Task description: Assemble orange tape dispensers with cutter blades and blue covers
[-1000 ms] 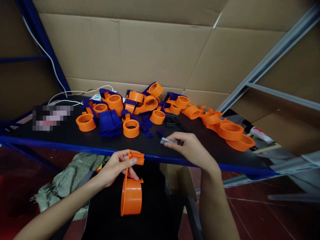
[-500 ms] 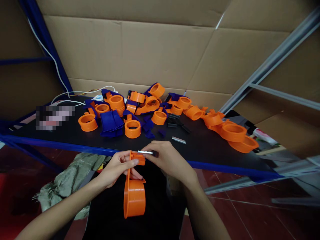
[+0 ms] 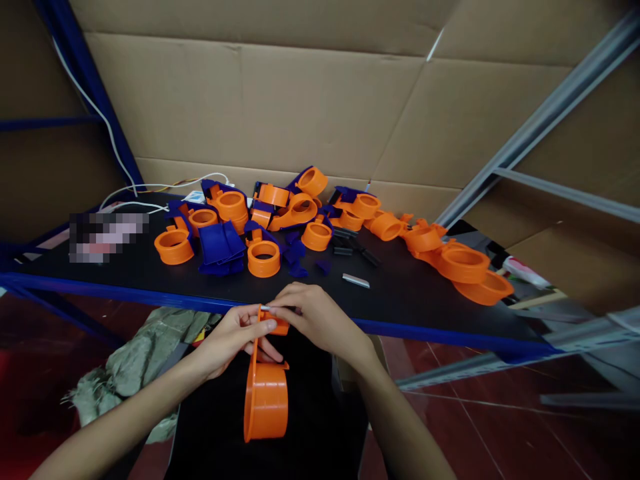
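Note:
My left hand [image 3: 245, 333] grips the upper end of an orange tape dispenser frame [image 3: 267, 403], whose round hub hangs down over my lap. At that upper end, my right hand [image 3: 307, 310] pinches a small toothed metal blade [image 3: 265, 308] against the orange plastic. Its fingers hide most of the blade. Beyond my hands on the black table lie a loose metal blade [image 3: 356, 281], several black strips [image 3: 343, 251] and a stack of flat blue plastic pieces [image 3: 222, 245].
Several orange and blue tape dispensers [image 3: 263, 259] are heaped along the back of the table. Bare orange frames [image 3: 465, 261] lie at the right. A blue rail [image 3: 150, 292] edges the table's front. White cable [image 3: 117, 143] runs at the left, and cloth sacking [image 3: 135, 360] lies below.
My right hand has moved left with the blade, bringing it over the frame's upper end, where less of it shows. My left hand still holds the frame.

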Motion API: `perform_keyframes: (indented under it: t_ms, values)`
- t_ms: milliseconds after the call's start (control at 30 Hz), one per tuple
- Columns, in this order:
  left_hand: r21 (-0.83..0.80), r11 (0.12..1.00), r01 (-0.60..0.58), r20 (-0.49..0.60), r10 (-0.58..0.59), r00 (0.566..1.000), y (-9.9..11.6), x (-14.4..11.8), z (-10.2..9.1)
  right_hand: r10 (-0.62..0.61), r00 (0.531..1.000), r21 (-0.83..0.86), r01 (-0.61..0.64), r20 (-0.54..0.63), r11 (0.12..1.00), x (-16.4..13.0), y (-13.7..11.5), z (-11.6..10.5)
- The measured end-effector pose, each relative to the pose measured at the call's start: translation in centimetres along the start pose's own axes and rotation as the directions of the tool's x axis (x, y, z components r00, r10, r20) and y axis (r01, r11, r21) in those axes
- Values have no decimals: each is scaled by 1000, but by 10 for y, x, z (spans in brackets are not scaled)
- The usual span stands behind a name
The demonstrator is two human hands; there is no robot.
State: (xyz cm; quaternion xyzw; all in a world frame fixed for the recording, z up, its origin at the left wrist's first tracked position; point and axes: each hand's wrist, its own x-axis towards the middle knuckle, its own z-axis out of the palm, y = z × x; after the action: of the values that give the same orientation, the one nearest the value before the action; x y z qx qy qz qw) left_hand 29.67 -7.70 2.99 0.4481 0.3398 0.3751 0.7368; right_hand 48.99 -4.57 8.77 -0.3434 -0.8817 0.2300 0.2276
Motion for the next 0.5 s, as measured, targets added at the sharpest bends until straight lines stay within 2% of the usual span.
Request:
perform_keyframes:
  t_ms: [100, 167, 200, 233, 300, 367, 400, 500]
  values:
    - [-50, 999, 14, 27, -13, 1000, 1, 0, 0, 25, 996, 24, -23, -89, 999, 0, 7, -11]
    - [-108, 993, 47, 49, -41, 998, 2, 1, 0, 106, 953, -43, -123, -284, 992, -4, 23, -26]
    - [-136, 989, 64, 57, -57, 997, 2, 1, 0, 158, 899, -104, -218, -409, 970, -8, 34, -35]
    - [-161, 984, 79, 59, -71, 996, 3, 1, 0, 207, 812, -175, -352, -546, 919, -13, 48, -45]
    - [-197, 975, 98, 56, -89, 994, 3, 1, 0, 274, 651, -285, -618, -708, 732, -24, 80, -64]
    - [-216, 971, 106, 40, -99, 994, 4, 1, 0, 371, 554, -295, -772, -745, 563, -38, 111, -79]
    - [-222, 969, 106, 31, -102, 994, 4, 1, 0, 442, 515, -269, -819, -734, 507, -44, 124, -85]
    - [-230, 969, 93, 25, -90, 996, 4, -1, 1, 576, 430, -189, -882, -695, 431, -60, 151, -96]
